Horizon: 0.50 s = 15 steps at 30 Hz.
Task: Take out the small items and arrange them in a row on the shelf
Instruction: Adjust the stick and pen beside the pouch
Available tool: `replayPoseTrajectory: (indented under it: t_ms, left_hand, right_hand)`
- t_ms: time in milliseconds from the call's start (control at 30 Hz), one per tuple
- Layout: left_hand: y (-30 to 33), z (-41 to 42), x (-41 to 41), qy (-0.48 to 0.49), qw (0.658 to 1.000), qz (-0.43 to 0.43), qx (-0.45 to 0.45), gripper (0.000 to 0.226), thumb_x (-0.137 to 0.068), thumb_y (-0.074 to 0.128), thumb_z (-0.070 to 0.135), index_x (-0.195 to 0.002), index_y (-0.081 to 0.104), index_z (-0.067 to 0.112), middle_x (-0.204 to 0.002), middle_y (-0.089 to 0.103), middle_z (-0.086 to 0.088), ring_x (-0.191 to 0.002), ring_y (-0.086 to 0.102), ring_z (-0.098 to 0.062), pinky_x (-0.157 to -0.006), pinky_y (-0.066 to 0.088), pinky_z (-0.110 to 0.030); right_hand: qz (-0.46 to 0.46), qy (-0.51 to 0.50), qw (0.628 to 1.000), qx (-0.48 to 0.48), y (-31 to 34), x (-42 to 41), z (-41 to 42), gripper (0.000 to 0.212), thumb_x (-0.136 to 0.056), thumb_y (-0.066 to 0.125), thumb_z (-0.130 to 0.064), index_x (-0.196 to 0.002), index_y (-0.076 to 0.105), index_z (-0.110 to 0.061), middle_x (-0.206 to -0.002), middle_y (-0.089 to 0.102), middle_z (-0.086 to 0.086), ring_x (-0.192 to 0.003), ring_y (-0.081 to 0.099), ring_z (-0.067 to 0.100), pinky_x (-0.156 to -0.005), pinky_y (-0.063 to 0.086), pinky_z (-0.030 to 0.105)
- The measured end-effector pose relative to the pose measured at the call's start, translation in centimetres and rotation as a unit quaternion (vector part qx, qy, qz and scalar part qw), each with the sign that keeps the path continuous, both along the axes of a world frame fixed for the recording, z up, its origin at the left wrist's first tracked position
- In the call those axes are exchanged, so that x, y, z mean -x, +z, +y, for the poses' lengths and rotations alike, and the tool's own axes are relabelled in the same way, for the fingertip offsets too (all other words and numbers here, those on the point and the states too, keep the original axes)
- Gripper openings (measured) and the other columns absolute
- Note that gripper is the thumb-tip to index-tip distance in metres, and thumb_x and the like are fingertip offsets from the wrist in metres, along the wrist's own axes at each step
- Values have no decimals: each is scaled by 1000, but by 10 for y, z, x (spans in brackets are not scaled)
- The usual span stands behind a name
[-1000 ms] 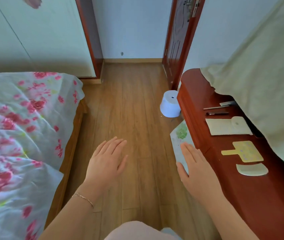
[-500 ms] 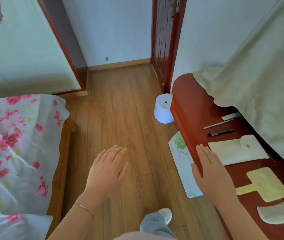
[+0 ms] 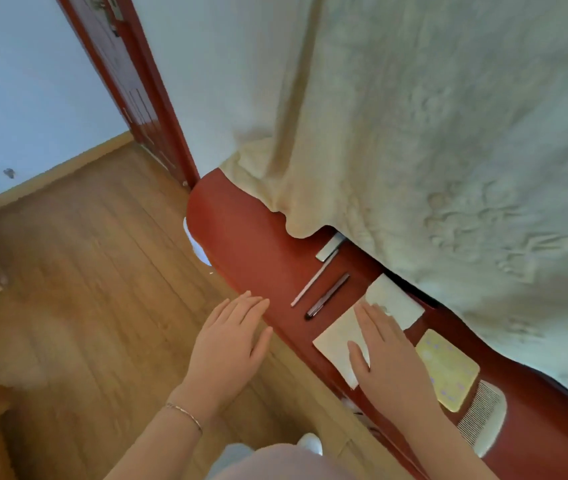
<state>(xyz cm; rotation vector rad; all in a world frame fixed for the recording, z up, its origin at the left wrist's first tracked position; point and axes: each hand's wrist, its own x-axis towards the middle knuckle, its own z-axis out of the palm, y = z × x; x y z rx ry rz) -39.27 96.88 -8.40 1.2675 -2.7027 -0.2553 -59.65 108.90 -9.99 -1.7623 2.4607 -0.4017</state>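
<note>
1. On the red shelf (image 3: 247,237), in the head view, a row of small items is seen running from far to near: a silver flat piece (image 3: 330,248) half under the cream cloth (image 3: 448,150), a thin pale stick (image 3: 313,278), a dark pen (image 3: 327,295), a white card (image 3: 393,301), a yellow paddle (image 3: 447,370) and a white comb (image 3: 480,417).
2. The right hand (image 3: 390,355) is laid flat, fingers apart and clamped on nothing, over the near part of the white card.
3. The left hand (image 3: 230,344) is held open, empty, just left of the shelf edge above the floor.
4. The step in hand is judged to be straightening the row; most items appear already placed.
5. Next, a light push on the card is probably called for, so that it is squared with the pen without the neighbours being disturbed.
</note>
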Motion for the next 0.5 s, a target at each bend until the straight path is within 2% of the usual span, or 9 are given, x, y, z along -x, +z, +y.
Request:
replayPoseTrajectory:
  t_ms: [100,233,367,433,500]
  left_hand:
    - [-8,-26,30,-59,998,-24,-11,45,-87,35,41,-119,62,22,-118,64,7,-117,55,-11,-103,28,-31]
    - [-26,-58,60,-139,990,-26,-27,42,-88,39,40,-118,62,22,-118,64,6,-115,57,-12,-98,31,-26]
    - [-38,-93,79,-189,980,8,-53,30,-83,61,26,-111,66,16,-104,68,0,-95,65,-18,-82,51,-29]
    - [-37,-108,89,-205,975,-3,-83,27,-85,57,23,-109,66,15,-97,67,0,-88,64,-18,-74,53,-30]
    - [-36,-120,99,-201,970,-25,-132,24,-90,53,26,-111,61,18,-96,62,3,-90,58,-15,-75,49,-27]
  right_hand:
    - [-15,-71,997,-11,0,8,-2,57,-91,29,-37,-129,53,-3,-130,57,12,-120,55,28,-97,40,45]
    - [-8,-162,986,-27,4,11,-8,55,-85,34,-35,-122,59,-2,-124,62,13,-113,60,28,-93,39,39]
    - [-24,-233,971,-35,11,-1,-26,55,-84,35,-36,-122,60,-6,-124,62,10,-112,61,25,-90,40,34]
    - [-38,-258,965,-15,14,-7,-37,53,-85,36,-35,-124,58,-8,-125,61,8,-114,59,24,-91,39,33]
    - [-58,-277,959,-1,15,-14,-46,50,-87,39,-33,-127,56,-9,-129,59,7,-119,56,23,-95,36,32]
